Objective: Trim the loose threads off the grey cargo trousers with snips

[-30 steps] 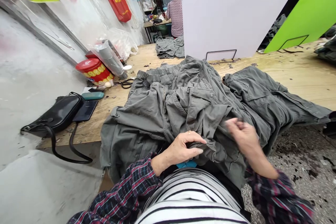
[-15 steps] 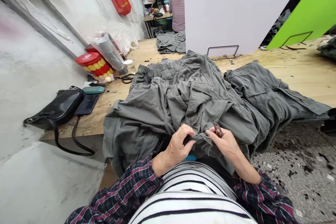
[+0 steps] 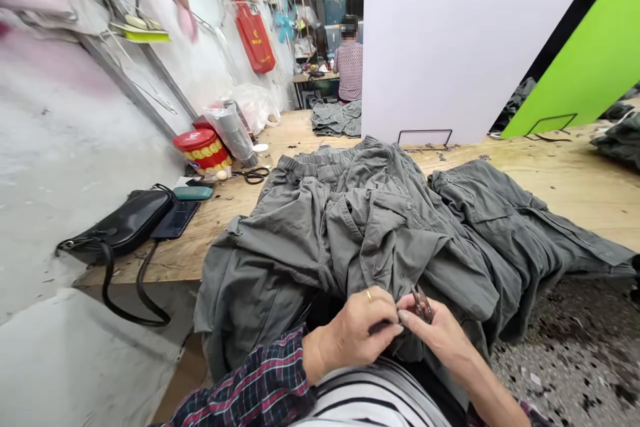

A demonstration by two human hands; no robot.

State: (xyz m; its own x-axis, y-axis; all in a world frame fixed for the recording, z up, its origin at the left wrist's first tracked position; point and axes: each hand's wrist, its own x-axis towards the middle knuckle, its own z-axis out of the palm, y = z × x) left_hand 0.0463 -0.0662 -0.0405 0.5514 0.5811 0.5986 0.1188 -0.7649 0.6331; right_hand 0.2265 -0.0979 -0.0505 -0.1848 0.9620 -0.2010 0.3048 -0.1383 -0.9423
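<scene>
Grey-green cargo trousers (image 3: 385,233) lie heaped on a plywood table (image 3: 580,203), with their bunched edge drawn towards me. My left hand (image 3: 357,330), with a gold ring on one finger, pinches a fold of that cloth. My right hand (image 3: 435,337) meets it there, its fingers closed on small dark metal snips (image 3: 423,303), whose tips touch or nearly touch the fold. A second cargo garment (image 3: 505,227) stretches out to the right, touching the heap.
A black handbag (image 3: 120,227) and phone (image 3: 176,220) lie at the table's left, near a red tin (image 3: 203,149) and black-handled scissors (image 3: 254,175). A white partition (image 3: 475,33) stands behind. A seated person (image 3: 349,67) works farther back.
My hands have come closer together at the fold, and the snips now sit close against the cloth. The view has tilted upward, so the hands sit lower in the picture.
</scene>
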